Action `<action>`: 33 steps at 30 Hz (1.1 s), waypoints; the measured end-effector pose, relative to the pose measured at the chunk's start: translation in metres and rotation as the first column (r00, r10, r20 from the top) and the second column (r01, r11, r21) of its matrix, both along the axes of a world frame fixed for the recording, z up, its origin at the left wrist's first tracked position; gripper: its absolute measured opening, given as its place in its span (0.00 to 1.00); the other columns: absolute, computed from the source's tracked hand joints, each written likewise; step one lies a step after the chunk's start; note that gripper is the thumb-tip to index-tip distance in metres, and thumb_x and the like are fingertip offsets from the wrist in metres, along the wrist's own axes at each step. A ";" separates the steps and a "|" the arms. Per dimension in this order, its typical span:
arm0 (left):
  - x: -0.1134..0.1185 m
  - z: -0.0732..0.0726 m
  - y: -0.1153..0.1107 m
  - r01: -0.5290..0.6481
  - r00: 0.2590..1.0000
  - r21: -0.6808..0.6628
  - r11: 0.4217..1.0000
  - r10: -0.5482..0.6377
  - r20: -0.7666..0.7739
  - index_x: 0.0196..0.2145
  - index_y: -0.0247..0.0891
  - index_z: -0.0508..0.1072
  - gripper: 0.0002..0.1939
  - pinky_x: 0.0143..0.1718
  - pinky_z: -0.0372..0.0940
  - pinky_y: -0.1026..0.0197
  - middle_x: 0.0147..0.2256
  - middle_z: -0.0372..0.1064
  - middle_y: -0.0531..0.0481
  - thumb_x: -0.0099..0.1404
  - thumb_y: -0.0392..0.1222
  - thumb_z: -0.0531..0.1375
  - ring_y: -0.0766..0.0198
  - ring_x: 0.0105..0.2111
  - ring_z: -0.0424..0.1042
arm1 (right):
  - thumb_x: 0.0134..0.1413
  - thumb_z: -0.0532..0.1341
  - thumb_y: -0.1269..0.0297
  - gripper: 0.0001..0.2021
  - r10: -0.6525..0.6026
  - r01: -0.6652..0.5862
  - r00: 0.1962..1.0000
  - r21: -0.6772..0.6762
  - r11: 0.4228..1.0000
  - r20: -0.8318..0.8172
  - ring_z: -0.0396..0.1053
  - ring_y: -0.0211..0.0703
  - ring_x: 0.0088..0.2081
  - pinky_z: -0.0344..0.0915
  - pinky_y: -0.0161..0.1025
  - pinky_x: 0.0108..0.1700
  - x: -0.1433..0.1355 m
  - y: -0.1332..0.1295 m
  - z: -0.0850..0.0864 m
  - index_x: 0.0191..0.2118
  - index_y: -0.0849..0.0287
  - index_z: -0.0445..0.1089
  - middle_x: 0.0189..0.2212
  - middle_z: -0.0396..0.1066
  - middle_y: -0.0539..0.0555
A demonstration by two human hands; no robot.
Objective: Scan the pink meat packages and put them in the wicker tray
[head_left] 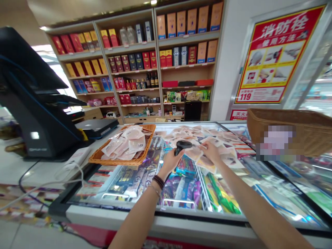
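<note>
My left hand (169,160) is wrapped round the handle of a black handheld scanner (184,144), its head pointing right. Just right of it, my right hand (209,151) pinches the edge of a flat packet (195,153) above the freezer's glass top. More flat, pinkish packets (228,152) lie spread over the glass behind and beside my right hand. To the left, an orange wicker basket (97,158) holds a heap of similar clear-wrapped packets (128,142).
Under the glass of the chest freezer (103,215) are wrapped goods in wire baskets. A black terminal (38,103) and flat scale (98,127) stand left. A brown basket (311,128) sits right. Stocked shelves (158,64) stand behind. A white cable (46,184) crosses the left counter.
</note>
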State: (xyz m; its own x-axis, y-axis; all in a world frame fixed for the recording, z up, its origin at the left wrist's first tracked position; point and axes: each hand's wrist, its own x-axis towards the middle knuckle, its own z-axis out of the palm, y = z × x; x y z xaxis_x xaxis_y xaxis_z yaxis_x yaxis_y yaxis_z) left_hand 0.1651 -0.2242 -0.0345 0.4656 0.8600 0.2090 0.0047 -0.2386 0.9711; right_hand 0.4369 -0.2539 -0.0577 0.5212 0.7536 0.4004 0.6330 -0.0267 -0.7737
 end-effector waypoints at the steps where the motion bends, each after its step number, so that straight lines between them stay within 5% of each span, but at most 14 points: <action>1: 0.000 0.000 -0.002 0.027 1.000 0.002 1.000 -0.027 -0.014 0.30 0.43 0.69 0.28 0.21 0.60 0.62 0.17 0.63 0.58 0.63 0.71 0.69 0.66 0.16 0.62 | 0.54 0.69 0.45 0.16 -0.042 0.043 0.999 0.050 0.998 -0.024 0.77 0.57 0.39 0.70 0.49 0.47 0.000 0.000 -0.001 0.28 0.49 0.69 0.30 0.79 0.54; 7: 0.003 0.002 -0.015 0.139 0.990 0.010 0.990 -0.139 0.000 0.33 0.43 0.69 0.30 0.22 0.61 0.61 0.18 0.63 0.58 0.65 0.74 0.66 0.65 0.16 0.63 | 0.57 0.63 0.35 0.21 -0.127 0.145 0.987 0.229 0.963 -0.094 0.75 0.59 0.40 0.69 0.52 0.49 -0.005 -0.006 -0.002 0.33 0.48 0.66 0.34 0.79 0.57; 24: 0.002 0.002 -0.016 0.130 0.989 0.020 0.991 -0.131 0.068 0.33 0.43 0.65 0.32 0.21 0.59 0.63 0.19 0.62 0.60 0.64 0.76 0.65 0.69 0.16 0.60 | 0.61 0.57 0.29 0.30 -0.142 0.140 0.990 0.277 0.951 -0.012 0.70 0.52 0.32 0.67 0.48 0.41 -0.016 -0.008 0.002 0.39 0.54 0.76 0.31 0.79 0.58; 30: 0.001 0.003 -0.016 0.110 0.990 0.015 0.994 -0.111 0.088 0.33 0.43 0.65 0.31 0.21 0.58 0.63 0.20 0.62 0.60 0.64 0.75 0.67 0.70 0.16 0.59 | 0.65 0.56 0.39 0.27 -0.130 0.113 0.987 0.172 0.979 0.094 0.76 0.55 0.35 0.70 0.49 0.44 -0.015 -0.012 0.013 0.45 0.57 0.81 0.42 0.85 0.64; 33: -0.001 0.005 -0.015 0.092 0.990 0.015 0.996 -0.093 0.106 0.33 0.43 0.66 0.32 0.21 0.58 0.63 0.19 0.63 0.59 0.63 0.75 0.67 0.69 0.16 0.60 | 0.61 0.61 0.45 0.20 -0.063 0.054 0.984 0.061 0.997 0.164 0.80 0.58 0.40 0.72 0.49 0.46 -0.008 -0.017 0.026 0.40 0.54 0.82 0.41 0.85 0.62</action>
State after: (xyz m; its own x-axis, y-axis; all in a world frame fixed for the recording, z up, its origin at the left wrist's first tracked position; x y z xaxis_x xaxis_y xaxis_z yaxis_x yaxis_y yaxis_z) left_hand 0.1645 -0.2394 -0.0293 0.5177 0.8118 0.2701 -0.1208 -0.2432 0.9624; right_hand 0.4286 -0.2707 -0.0317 0.4865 0.6975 0.5261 0.7513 -0.0266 -0.6594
